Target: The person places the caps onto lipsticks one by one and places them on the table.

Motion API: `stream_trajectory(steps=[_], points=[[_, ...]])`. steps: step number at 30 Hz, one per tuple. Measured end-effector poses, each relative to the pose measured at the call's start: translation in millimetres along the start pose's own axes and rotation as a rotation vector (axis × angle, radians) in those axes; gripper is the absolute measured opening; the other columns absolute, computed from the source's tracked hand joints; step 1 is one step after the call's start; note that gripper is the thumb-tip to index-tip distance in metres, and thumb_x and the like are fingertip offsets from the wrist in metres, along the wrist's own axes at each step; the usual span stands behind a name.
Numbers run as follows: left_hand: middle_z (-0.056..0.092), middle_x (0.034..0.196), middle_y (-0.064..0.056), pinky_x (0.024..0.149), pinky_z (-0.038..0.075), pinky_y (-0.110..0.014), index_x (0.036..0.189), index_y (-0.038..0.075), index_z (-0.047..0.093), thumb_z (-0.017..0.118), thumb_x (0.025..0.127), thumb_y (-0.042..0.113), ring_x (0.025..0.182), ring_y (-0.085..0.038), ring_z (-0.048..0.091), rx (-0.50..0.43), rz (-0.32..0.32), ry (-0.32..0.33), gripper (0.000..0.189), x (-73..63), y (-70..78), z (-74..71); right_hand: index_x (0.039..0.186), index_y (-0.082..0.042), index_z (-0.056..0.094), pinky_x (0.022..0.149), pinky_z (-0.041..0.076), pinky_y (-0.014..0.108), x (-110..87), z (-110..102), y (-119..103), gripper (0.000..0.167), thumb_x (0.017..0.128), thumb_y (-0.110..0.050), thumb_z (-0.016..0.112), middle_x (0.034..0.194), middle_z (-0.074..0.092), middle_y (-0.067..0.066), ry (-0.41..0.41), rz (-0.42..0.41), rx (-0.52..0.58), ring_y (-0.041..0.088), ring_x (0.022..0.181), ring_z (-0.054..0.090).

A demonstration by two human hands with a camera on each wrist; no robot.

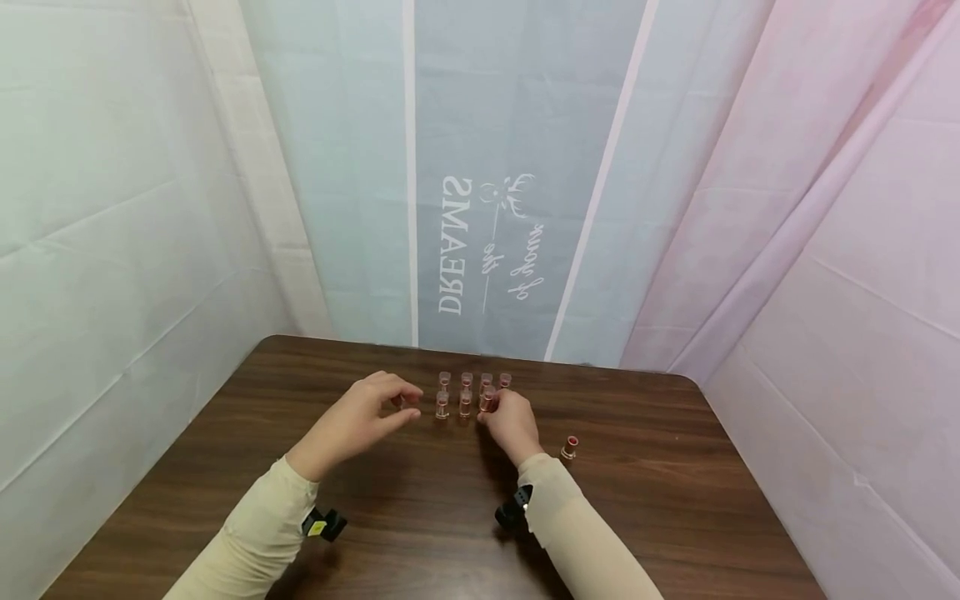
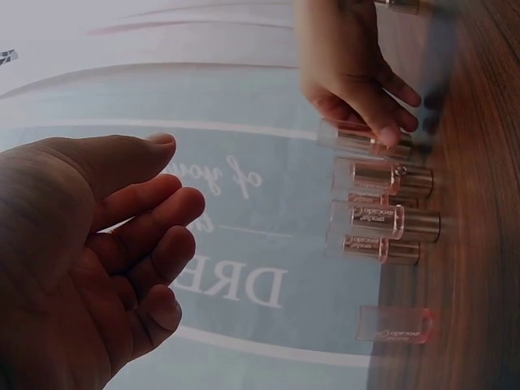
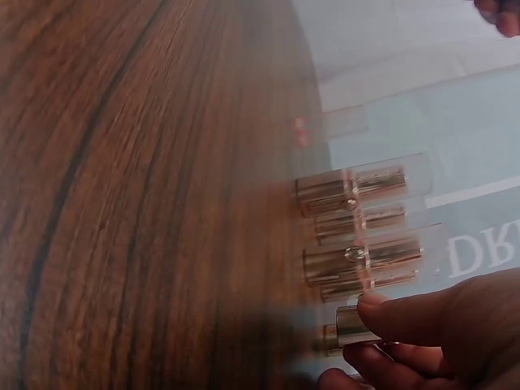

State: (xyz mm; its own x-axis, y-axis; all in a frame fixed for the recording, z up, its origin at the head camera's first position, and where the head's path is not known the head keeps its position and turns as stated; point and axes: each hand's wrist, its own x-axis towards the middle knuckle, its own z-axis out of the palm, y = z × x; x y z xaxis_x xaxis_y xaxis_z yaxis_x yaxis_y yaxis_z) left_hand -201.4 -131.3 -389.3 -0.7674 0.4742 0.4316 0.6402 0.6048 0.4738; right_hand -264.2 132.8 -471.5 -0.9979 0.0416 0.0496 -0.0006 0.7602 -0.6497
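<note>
My right hand [image 1: 513,423] pinches a lipstick tube [image 1: 487,400] at the right end of the front row, with thumb and fingers around its lower part. Two more lipsticks stand to its left, a middle one [image 1: 465,405] and an outer one [image 1: 442,406], with clear caps over rose-gold bases. Behind them runs a back row of similar lipsticks [image 1: 445,381]. My left hand [image 1: 367,410] hovers left of the rows, fingers loosely bent and holding nothing. Beyond its fingertips a clear pinkish cap [image 2: 396,324] stands alone, mostly hidden in the head view.
An uncapped lipstick [image 1: 570,447] with a red top stands to the right of my right wrist. All of these stand on a dark wood-grain table [image 1: 420,517]. Behind its far edge hangs a printed curtain [image 1: 510,125], and pale cloths hang at both sides.
</note>
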Motion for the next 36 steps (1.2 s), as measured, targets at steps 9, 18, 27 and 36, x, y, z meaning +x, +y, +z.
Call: stream_trajectory(steps=[9,18,27,36], points=[[0.071,0.103,0.003,0.081,0.057,-0.035,0.112,0.014,0.074,0.079,0.092,0.02,0.092,-0.013,0.064,0.012,0.009,0.004,0.021,2.2,-0.2,-4.7,0.077,-0.015,0.069,0.067,0.048,0.037,4.7,4,1,0.017,0.082,-0.016,0.085,0.076,0.065,0.0,0.007,0.026,-0.016,0.019,0.07,0.057],[0.071,0.103,0.005,0.082,0.056,-0.032,0.112,0.015,0.074,0.079,0.092,0.021,0.092,-0.01,0.063,0.036,0.004,0.008,0.022,1.7,-0.5,-7.6,0.076,-0.014,0.07,0.062,0.046,0.034,5.3,8,3,0.017,0.082,-0.017,0.085,0.074,0.065,0.0,0.0,0.026,-0.024,0.019,0.066,0.056],[0.071,0.104,0.005,0.083,0.057,-0.035,0.113,0.015,0.074,0.079,0.092,0.022,0.094,-0.009,0.063,0.02,0.002,0.002,0.022,1.3,-0.9,-8.9,0.082,-0.011,0.072,0.067,0.051,0.037,1.9,3,5,0.018,0.08,-0.019,0.088,0.08,0.068,0.002,-0.011,0.014,0.026,0.018,0.07,0.058],[0.07,0.103,0.008,0.082,0.056,-0.033,0.111,0.016,0.075,0.08,0.091,0.021,0.094,-0.009,0.063,0.038,-0.004,0.017,0.021,0.8,-2.7,-10.7,0.11,-0.007,0.073,0.081,0.056,0.043,-19.1,-21,0,0.027,0.09,-0.024,0.08,0.101,0.073,0.006,0.067,-0.072,0.075,0.022,0.092,0.068]])
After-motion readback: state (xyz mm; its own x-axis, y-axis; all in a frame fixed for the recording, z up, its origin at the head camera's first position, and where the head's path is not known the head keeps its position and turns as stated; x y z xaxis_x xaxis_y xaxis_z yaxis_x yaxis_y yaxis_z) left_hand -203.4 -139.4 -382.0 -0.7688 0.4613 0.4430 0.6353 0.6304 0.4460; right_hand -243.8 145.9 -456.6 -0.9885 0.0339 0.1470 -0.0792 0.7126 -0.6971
